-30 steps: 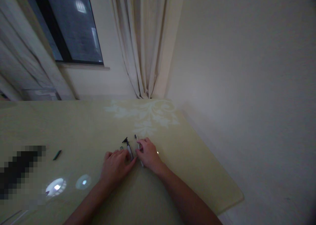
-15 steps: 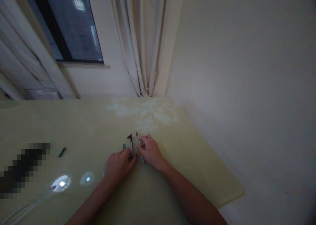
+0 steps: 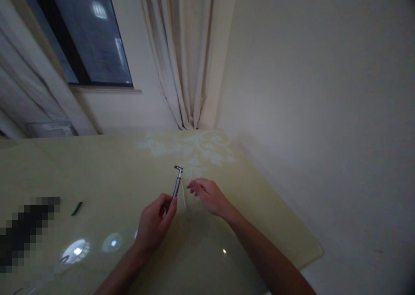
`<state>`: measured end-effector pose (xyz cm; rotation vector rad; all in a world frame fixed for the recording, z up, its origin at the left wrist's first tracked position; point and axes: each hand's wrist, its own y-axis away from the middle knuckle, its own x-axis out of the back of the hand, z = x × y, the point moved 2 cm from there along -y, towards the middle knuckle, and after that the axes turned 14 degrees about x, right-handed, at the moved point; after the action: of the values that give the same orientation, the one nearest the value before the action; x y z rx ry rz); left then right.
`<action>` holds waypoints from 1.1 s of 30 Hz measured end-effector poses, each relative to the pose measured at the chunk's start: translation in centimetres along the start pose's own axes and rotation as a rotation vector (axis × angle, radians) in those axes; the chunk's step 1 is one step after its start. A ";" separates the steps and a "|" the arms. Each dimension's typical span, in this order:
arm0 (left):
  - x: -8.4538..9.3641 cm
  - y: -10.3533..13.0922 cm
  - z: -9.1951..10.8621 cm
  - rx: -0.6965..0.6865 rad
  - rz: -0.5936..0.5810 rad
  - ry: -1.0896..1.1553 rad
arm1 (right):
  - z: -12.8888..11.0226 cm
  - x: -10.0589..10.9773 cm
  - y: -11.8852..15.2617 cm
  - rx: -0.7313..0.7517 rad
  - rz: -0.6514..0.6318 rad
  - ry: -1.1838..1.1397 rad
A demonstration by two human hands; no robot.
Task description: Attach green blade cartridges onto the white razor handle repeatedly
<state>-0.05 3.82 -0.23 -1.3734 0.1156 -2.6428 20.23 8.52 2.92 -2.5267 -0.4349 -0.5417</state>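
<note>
My left hand (image 3: 157, 223) grips the lower handle of a razor (image 3: 176, 187), raised above the table with its T-shaped head up. To its right, a thin white stick like a toothbrush (image 3: 184, 198) lies lengthwise on the tabletop; its far end is behind the razor. Just beyond that stick, on the right, my right hand (image 3: 207, 194) hovers with nothing in it, its fingers loosely bent and apart from the razor. Well to the left lies a small dark green piece (image 3: 77, 208), whose kind I cannot make out.
The glossy pale-yellow table (image 3: 106, 169) has a white flower pattern and lamp reflections. A blurred-out dark object (image 3: 29, 230) lies at left. The table's right edge slants along a plain wall (image 3: 308, 113). Curtains (image 3: 181, 61) and a window (image 3: 100, 40) stand behind.
My left hand has lifted and turned the razor upright. My right hand has let go of the white stick and drawn away to the right. A small green-dark piece beside the left hand no longer shows.
</note>
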 end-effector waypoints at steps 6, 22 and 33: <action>-1.4 1.8 -0.1 -0.384 0.091 0.034 | 0.0 -3.2 2.1 -0.014 0.113 -0.324; 0.9 0.6 -1.7 0.095 -0.280 0.790 | -0.9 -2.6 4.2 -0.292 -0.171 -1.110; -0.8 2.6 -0.1 0.051 -0.551 1.061 | -1.6 -2.7 5.0 -0.319 -0.435 -1.145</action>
<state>0.61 1.42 -1.24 0.1907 -0.2410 -3.4716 19.45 3.06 0.83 -2.8179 -1.3927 0.8514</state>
